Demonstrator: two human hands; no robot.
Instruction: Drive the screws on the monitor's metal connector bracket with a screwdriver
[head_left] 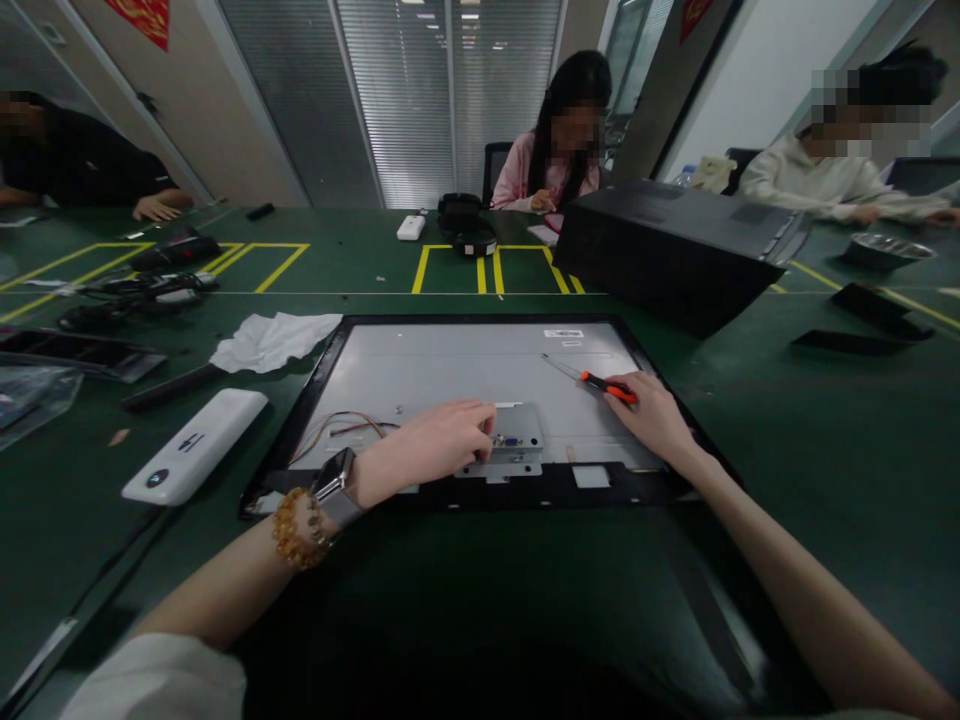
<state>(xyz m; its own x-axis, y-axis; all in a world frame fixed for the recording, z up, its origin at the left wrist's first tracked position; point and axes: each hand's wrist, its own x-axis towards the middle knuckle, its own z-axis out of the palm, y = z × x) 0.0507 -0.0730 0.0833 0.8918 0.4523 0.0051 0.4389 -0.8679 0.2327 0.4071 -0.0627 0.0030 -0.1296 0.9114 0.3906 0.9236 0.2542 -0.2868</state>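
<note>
A monitor panel (450, 360) with a black frame lies flat before me, its grey metal back facing up. Near its lower edge sits a small metal bracket (531, 428) with a blue video port. My left hand (457, 435), wearing a watch and beads, has its fingers curled at that bracket; what they pinch, if anything, is hidden. Thin wires (349, 420) run left of it. On the panel's right side, my right hand (649, 410) grips a screwdriver (609, 387) by its orange and black handle, the tip pointing up and left over the metal.
Left of the panel are a white power bank (196, 447) with a cable, a crumpled white cloth (274, 340) and black cables (139, 290). A large black casing (675, 245) stands behind to the right, with a metal bowl (889, 250) beyond. Several people sit around the green table.
</note>
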